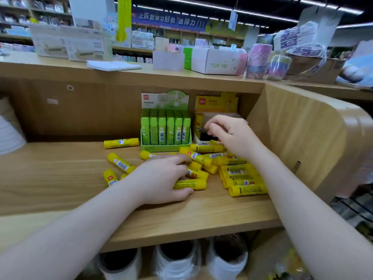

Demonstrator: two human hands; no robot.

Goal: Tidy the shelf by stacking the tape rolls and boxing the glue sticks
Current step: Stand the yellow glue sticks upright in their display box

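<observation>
Stationery-shop shelving fills the background, and before me a wooden shelf sits under a light wood counter loaded with cartons and wrapped stacks of coloured tape rolls off at two o'clock. Yellow glue sticks lie scattered on the shelf — most heaped at the centre and toward three o'clock, a few loose ones at nine o'clock, one lone stick lying flat just left of the green display box. That green box stands at twelve o'clock, packed with upright green glue sticks.

Just right of it is the yellow display box, nearly all of its inside dark, with one yellow stick standing at its left edge.

My left hand rests on the pile at the centre, fingers curled around a yellow stick lying flat, thumb underneath it. My right hand hovers over the yellow box at one o'clock, fingers bent downward toward its opening; whether they pinch anything I cannot tell, the fingertips being blurred. My two hands are apart, the right one farther back than the left.

On the lower shelf at six o'clock stand large rolls wrapped in clear plastic.
</observation>
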